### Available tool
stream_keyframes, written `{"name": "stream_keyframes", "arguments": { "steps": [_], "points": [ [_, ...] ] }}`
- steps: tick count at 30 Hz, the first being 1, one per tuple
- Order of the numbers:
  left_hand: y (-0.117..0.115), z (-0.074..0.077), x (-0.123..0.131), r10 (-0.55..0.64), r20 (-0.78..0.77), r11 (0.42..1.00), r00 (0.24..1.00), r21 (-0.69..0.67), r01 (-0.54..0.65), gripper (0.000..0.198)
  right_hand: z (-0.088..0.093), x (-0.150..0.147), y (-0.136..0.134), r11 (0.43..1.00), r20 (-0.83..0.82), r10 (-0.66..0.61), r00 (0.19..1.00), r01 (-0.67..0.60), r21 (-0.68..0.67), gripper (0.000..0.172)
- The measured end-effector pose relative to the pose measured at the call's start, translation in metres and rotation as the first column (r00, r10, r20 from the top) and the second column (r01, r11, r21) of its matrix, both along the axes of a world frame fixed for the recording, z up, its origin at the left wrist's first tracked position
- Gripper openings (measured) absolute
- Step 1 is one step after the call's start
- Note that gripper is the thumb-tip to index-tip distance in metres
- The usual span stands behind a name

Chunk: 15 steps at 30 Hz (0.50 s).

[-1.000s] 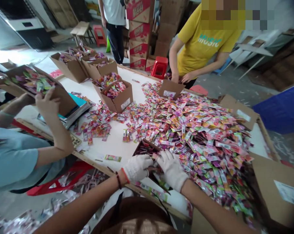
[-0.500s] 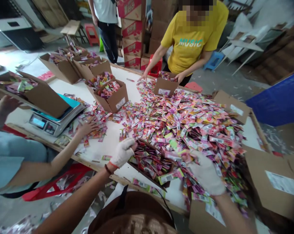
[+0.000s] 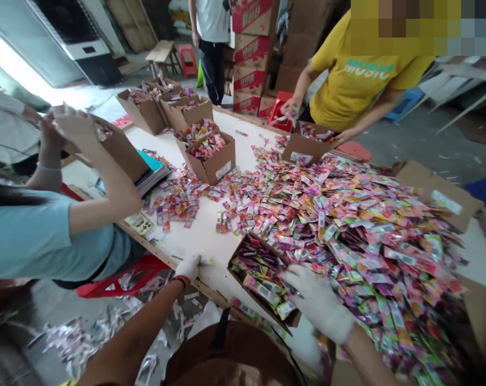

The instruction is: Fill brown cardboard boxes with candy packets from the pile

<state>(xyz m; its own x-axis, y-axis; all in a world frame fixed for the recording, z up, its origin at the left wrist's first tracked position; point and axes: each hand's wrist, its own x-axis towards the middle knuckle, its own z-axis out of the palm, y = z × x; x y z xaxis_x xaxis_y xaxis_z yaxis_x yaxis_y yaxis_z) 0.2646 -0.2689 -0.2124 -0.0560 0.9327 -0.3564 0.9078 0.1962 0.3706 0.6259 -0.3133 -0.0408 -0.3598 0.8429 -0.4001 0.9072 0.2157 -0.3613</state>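
Note:
My left hand (image 3: 189,269), in a white glove, is low at the table's near edge. Its fingertips are closed at the end of a small stick packet (image 3: 207,262), which is slightly blurred. My right hand (image 3: 317,303), also gloved, reaches over the right side of an open carton (image 3: 263,305) with its fingers stretched out. No packet shows in that hand; the undersides of its fingers are hidden. Colourful packets (image 3: 263,268) fill the carton, which sits tilted in front of me beside a large heap of loose packets (image 3: 347,214).
A co-worker in light blue (image 3: 37,230) raises both hands by a carton on a scale (image 3: 154,179). Across the table (image 3: 178,241), one in yellow (image 3: 347,91) holds a carton (image 3: 307,149). More filled cartons (image 3: 214,161) stand at the back left; a flapped carton (image 3: 432,193) lies right.
The view has shifted left. My left hand has left the carton for the table edge. My right hand has moved from the heap to the carton, no longer showing packets. The left co-worker's hands have risen.

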Motion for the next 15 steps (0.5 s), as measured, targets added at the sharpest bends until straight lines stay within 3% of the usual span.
{"name": "stream_keyframes", "arguments": {
  "steps": [2,5,8,10,12,13,15],
  "points": [
    [0.01,0.015,0.004,0.01,0.029,0.998,1.0,0.069,-0.012,0.016,0.001,0.021,-0.012,0.997,0.187,0.012,0.982,-0.025,0.067,0.036],
    [0.031,0.059,0.025,-0.06,0.107,0.971,0.992,0.238,0.033,0.016,-0.013,0.029,-0.026,0.991,0.335,-0.004,0.942,-0.041,0.129,0.026],
    [0.043,0.111,0.067,-0.321,0.198,0.901,0.926,0.364,0.234,0.021,-0.024,0.029,-0.031,0.978,0.306,0.016,0.952,-0.078,0.194,0.026],
    [0.043,0.135,0.097,-0.555,0.209,0.797,0.805,0.411,0.443,0.029,-0.023,0.042,-0.035,0.966,0.172,0.059,0.983,-0.099,0.24,0.027],
    [0.039,0.144,0.119,-0.679,0.145,0.695,0.72,0.443,0.566,0.046,-0.018,0.066,-0.041,0.946,0.006,0.06,0.998,-0.059,0.32,0.028],
    [0.037,0.143,0.126,-0.67,0.1,0.691,0.735,0.445,0.569,0.056,-0.015,0.081,-0.046,0.928,-0.051,0.016,0.999,0.005,0.373,0.027],
    [0.035,0.133,0.131,-0.53,0.057,0.794,0.846,0.383,0.472,0.07,-0.015,0.108,-0.053,0.872,-0.091,-0.135,0.987,0.162,0.462,0.024]
  ]
}}
